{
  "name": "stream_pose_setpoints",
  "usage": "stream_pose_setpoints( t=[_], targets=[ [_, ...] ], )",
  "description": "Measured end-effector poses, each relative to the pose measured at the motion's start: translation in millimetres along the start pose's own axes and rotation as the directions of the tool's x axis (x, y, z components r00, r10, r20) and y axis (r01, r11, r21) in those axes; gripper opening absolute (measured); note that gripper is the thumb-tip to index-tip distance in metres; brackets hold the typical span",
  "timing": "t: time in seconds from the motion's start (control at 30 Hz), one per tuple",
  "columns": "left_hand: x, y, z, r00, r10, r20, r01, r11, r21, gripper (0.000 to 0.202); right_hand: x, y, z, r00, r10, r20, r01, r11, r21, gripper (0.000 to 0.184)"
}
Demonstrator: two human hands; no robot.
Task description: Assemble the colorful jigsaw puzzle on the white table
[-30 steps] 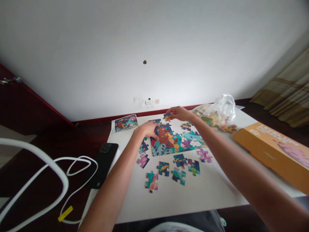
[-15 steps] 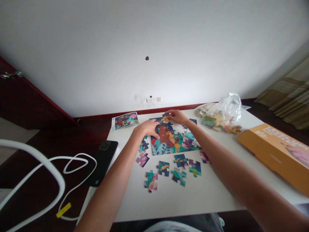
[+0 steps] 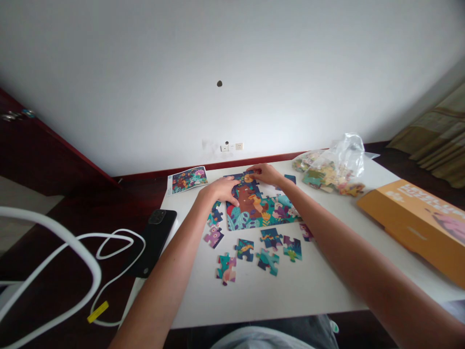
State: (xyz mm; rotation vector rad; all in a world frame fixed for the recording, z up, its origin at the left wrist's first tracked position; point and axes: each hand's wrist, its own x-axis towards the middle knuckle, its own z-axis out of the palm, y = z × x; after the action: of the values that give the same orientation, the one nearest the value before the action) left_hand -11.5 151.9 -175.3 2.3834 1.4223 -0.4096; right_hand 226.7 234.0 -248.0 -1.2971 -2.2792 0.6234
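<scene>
While left hand (image 3: 222,190) lies open and flat on the assembled puzzle (image 3: 259,213) at its left edge, right hand (image 3: 264,173) pinches a puzzle piece (image 3: 248,177) at its top edge, far side of white table (image 3: 290,286)

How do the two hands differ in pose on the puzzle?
The left hand lies flat on the assembled puzzle, at its left; the right hand pinches a small piece at its far edge. The left hand is nearer the person than the right. Both touch the puzzle.
</scene>
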Motion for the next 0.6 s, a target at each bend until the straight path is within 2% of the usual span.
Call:
stream_pose_setpoints(
  t=[0.2, 0.37, 0.6],
  targets=[
    [4.0, -3.5, 2.9, 1.000, 0.008, -0.001, -0.008, 1.000, 0.014, 0.107, 0.7, -3.2, 4.4, 0.999, 0.010, -0.053, -0.014, 0.998, -0.063, 0.034],
    [3.1, -3.2, 2.6, 1.000, 0.006, -0.010, -0.005, 1.000, 0.004, 0.107, 0.5, -4.3, 4.1, 0.999, -0.005, -0.031, 0.004, 0.999, -0.042, 0.027],
    [2.9, -2.0, 1.9, 1.000, 0.007, -0.011, -0.007, 1.000, 0.015, 0.105, 0.1, -10.7, 2.0, 0.999, 0.042, -0.028, -0.043, 0.998, -0.041, 0.027]
  ],
)
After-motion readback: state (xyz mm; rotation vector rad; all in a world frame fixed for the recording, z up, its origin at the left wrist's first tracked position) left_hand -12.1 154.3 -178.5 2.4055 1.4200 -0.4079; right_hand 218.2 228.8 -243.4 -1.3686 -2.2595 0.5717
